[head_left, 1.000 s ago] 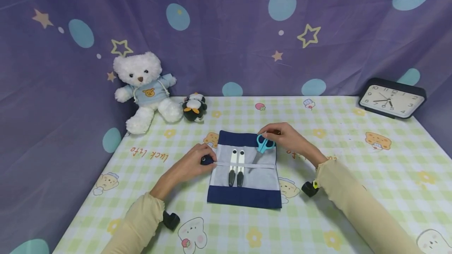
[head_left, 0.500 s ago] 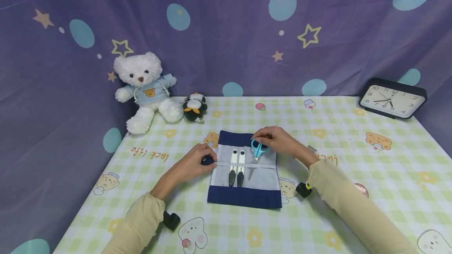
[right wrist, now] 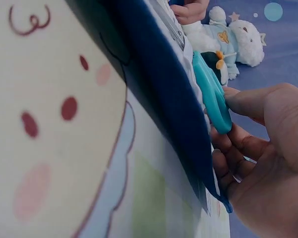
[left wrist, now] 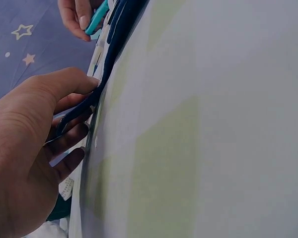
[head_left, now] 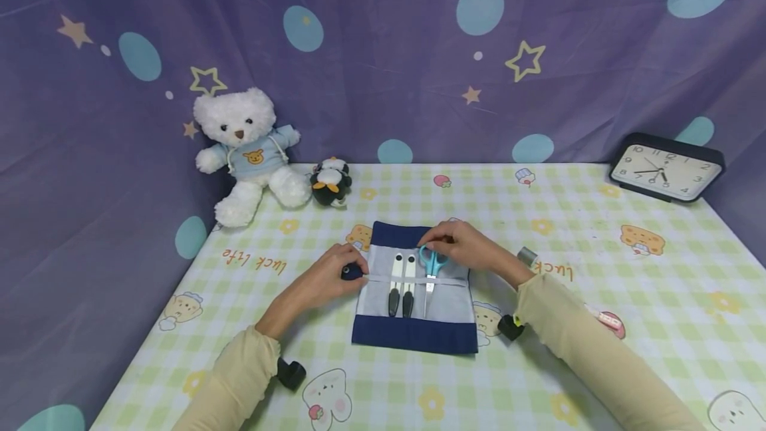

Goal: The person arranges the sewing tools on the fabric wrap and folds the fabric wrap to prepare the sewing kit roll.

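A navy and grey fabric tool roll (head_left: 413,334) lies unrolled on the table, with a pale elastic band across it. Two slim white tools (head_left: 402,285) with black ends sit side by side under the band. My right hand (head_left: 465,245) pinches the handle of teal scissors (head_left: 432,263), whose blades point toward me and cross the band right of the white tools. At the roll's left edge, my left hand (head_left: 329,277) grips its navy strap (left wrist: 79,106) between thumb and fingers. The teal handle (right wrist: 213,96) shows against the thumb in the right wrist view.
A white teddy bear (head_left: 242,158) and a penguin plush (head_left: 330,181) sit at the back left. At the back right stands a black clock (head_left: 665,168). A grey cylinder (head_left: 527,256) and a pinkish-red item (head_left: 612,323) lie near the right forearm.
My right hand has moved left and slightly nearer with the scissors, which now lie straighter, their blades crossing the band. The left hand keeps its grip on the strap.
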The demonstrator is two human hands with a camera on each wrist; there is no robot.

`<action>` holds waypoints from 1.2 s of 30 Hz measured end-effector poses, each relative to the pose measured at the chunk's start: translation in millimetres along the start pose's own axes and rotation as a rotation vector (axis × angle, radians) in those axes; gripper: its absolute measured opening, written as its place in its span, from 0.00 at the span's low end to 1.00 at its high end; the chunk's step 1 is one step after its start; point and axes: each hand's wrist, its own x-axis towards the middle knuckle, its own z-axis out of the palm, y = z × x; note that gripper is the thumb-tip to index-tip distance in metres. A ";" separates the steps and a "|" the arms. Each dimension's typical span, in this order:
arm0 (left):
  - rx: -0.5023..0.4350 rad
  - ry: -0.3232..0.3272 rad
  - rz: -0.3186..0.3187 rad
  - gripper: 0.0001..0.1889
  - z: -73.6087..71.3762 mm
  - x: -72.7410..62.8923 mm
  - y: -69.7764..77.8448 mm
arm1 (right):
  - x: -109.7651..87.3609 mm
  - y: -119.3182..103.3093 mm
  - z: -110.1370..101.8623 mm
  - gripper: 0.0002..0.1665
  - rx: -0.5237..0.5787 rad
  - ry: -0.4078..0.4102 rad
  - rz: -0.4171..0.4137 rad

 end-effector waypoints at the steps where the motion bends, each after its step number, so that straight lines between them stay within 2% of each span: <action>1: -0.001 0.002 0.000 0.06 0.1 0.2 -0.2 | 0.1 -0.2 0.5 0.13 0.001 -0.006 -0.003; 13: -0.002 -0.006 -0.016 0.05 -0.4 0.4 0.3 | 0.9 -1.6 3.1 0.13 -0.016 -0.034 -0.029; 22: 0.001 -0.008 -0.018 0.05 -0.1 0.9 0.0 | 1.0 -3.0 5.7 0.13 -0.070 -0.051 -0.039; 36: 0.011 0.000 0.014 0.05 0.2 0.5 -0.4 | -1.3 -3.5 8.4 0.13 -0.221 -0.066 -0.095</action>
